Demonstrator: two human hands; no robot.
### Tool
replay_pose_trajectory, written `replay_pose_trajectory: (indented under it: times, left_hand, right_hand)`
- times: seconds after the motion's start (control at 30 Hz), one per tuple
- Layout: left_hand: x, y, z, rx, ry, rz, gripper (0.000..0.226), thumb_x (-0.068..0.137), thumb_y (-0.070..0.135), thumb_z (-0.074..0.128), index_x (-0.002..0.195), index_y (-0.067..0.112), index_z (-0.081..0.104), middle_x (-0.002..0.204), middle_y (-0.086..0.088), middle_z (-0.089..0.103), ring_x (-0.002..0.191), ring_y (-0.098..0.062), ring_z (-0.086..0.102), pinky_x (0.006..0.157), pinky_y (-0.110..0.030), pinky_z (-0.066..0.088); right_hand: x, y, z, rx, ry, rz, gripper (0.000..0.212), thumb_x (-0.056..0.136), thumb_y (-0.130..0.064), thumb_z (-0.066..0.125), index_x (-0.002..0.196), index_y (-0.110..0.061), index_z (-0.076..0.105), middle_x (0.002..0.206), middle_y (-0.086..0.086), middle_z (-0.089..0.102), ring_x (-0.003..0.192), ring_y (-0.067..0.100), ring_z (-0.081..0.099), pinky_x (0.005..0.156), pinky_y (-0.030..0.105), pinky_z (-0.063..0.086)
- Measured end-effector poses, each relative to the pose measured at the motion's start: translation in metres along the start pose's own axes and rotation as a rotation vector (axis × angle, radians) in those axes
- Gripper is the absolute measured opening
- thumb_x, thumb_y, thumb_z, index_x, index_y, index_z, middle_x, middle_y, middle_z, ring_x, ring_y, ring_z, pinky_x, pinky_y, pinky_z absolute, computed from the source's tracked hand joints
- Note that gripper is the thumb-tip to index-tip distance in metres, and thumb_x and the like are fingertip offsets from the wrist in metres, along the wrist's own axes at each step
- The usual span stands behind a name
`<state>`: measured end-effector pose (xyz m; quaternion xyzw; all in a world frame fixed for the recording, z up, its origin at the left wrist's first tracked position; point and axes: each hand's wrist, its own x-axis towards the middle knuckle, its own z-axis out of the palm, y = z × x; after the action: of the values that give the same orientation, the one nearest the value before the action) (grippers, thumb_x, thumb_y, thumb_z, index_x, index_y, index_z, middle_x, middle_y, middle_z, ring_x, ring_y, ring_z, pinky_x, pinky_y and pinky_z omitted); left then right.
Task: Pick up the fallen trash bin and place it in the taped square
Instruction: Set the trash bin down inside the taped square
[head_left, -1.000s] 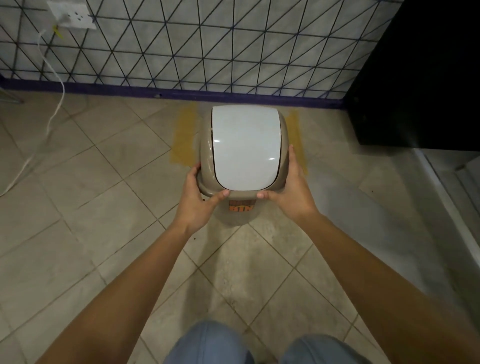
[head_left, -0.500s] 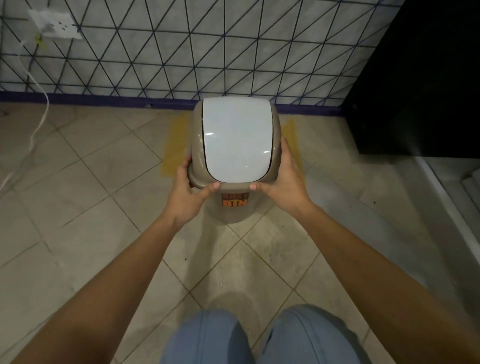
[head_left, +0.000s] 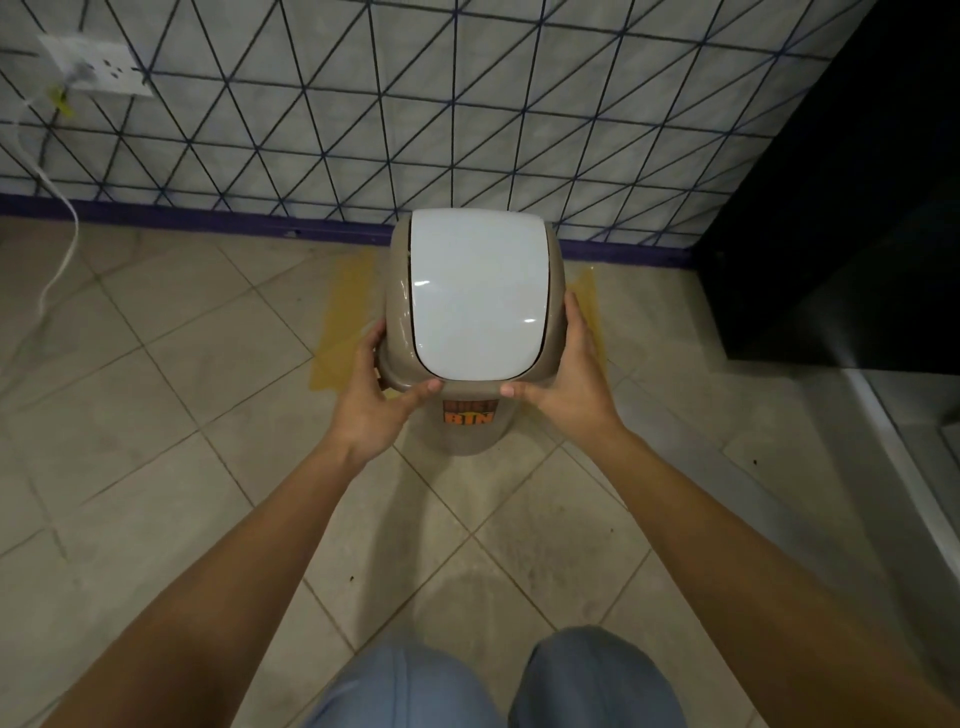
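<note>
The trash bin (head_left: 475, 296) is beige with a white swing lid and an orange label on its front. It stands upright, seen from above, held between both hands. My left hand (head_left: 371, 392) grips the left rim, thumb on the front edge. My right hand (head_left: 569, 376) grips the right rim the same way. The yellow taped square (head_left: 343, 322) lies on the floor by the wall; its left strip and part of its right strip show on either side of the bin. Whether the bin's base touches the floor is hidden.
A wall of triangle-patterned tiles (head_left: 363, 130) with a purple skirting runs behind. A black cabinet (head_left: 852, 208) stands at the right, with a pale ledge (head_left: 914, 467) below it. A white cable (head_left: 57, 260) hangs from a wall socket (head_left: 98, 73) at left. My knees (head_left: 493, 686) are at the bottom.
Both hands have carried the bin farther toward the wall, between the tape strips; the grip is unchanged.
</note>
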<state>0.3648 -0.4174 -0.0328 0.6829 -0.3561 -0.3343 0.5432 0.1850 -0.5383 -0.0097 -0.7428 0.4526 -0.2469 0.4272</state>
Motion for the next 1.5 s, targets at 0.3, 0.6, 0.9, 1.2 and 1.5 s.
replay_pose_trajectory:
  times: [0.3,0.6,0.9,1.2,1.5]
  left_hand:
    - [0.036,0.005,0.001,-0.004,0.011,0.012,0.087,0.071,0.021,0.079,0.141,0.023,0.028,0.142,0.002,0.038,0.125,-0.012,0.043,0.103,-0.035,0.043]
    - [0.078,0.000,-0.010,0.003,-0.074,0.052,0.089,0.073,0.025,0.076,0.144,0.024,0.022,0.130,0.016,0.038,0.117,-0.005,0.043,0.077,0.002,0.039]
    - [0.100,0.004,-0.008,-0.036,-0.107,0.067,0.095,0.062,0.029,0.082,0.138,0.032,0.025,0.121,0.029,0.041,0.108,0.010,0.048,0.074,-0.004,0.045]
    - [0.122,0.007,-0.004,-0.051,-0.108,0.072,0.095,0.056,0.028,0.083,0.133,0.035,0.029,0.119,0.027,0.045,0.099,0.018,0.052,0.074,-0.006,0.047]
    - [0.157,0.008,0.003,-0.034,-0.031,0.050,0.100,0.059,0.028,0.084,0.142,0.024,0.030,0.122,0.024,0.046,0.108,0.006,0.052,0.074,-0.008,0.049]
  right_hand:
    - [0.036,-0.005,-0.002,0.056,-0.061,0.030,0.129,0.055,-0.017,0.089,0.149,-0.024,0.000,0.155,-0.001,0.015,0.142,0.012,0.018,0.116,0.038,0.023]
    - [0.068,-0.001,-0.003,-0.058,-0.167,0.055,0.145,0.046,-0.036,0.087,0.146,-0.028,-0.017,0.155,-0.003,0.007,0.144,0.017,0.011,0.116,0.048,0.023]
    - [0.087,0.001,-0.004,0.001,-0.059,0.006,0.132,0.049,-0.035,0.089,0.147,-0.031,0.001,0.148,-0.001,0.019,0.139,0.015,0.021,0.114,0.045,0.029]
    - [0.113,0.003,-0.004,0.028,-0.051,0.023,0.134,0.041,-0.041,0.089,0.146,-0.035,0.005,0.149,-0.002,0.020,0.139,0.013,0.023,0.113,0.044,0.031]
    - [0.154,0.000,-0.012,-0.026,-0.097,0.035,0.131,0.050,-0.032,0.087,0.147,-0.035,-0.001,0.152,-0.004,0.017,0.141,0.017,0.017,0.114,0.046,0.027]
